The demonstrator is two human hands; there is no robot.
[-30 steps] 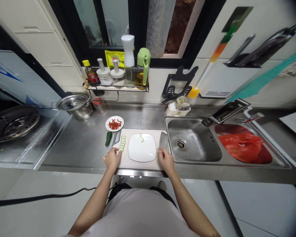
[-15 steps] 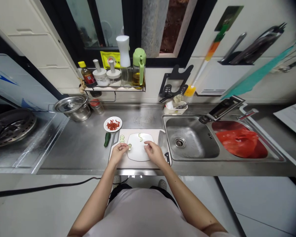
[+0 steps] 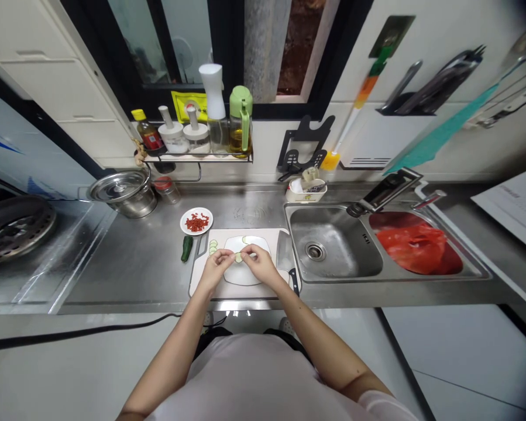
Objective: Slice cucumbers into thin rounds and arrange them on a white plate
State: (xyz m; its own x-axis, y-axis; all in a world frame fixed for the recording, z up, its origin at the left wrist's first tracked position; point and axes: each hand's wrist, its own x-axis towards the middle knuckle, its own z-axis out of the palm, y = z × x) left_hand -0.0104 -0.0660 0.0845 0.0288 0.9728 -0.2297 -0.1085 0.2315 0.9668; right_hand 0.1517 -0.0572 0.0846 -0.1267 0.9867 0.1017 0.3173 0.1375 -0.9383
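Both of my hands pinch one thin cucumber slice (image 3: 239,257) above a white squarish plate (image 3: 243,276). My left hand (image 3: 216,268) has its left edge, and my right hand (image 3: 260,263) has its right edge. Another slice (image 3: 246,239) lies near the plate's far rim, partly hidden by my right hand. Under the plate is a pale cutting board (image 3: 223,290). Several cucumber slices (image 3: 213,245) sit in a row at its left side. A cleaver with a black handle (image 3: 294,281) rests along the right side of the board.
Left of the board lies a cucumber piece (image 3: 186,248), with a plate (image 3: 182,222) of chopped red bits behind it. A lidded steel pot (image 3: 135,202) and a jar (image 3: 168,192) stand farther left. The double sink (image 3: 337,245) is on the right, a red bag (image 3: 412,248) in it.
My right hand has moved left to meet my left hand, and it now grips the cucumber slice too. The slice has shifted right, over the plate. The whole view has moved slightly.
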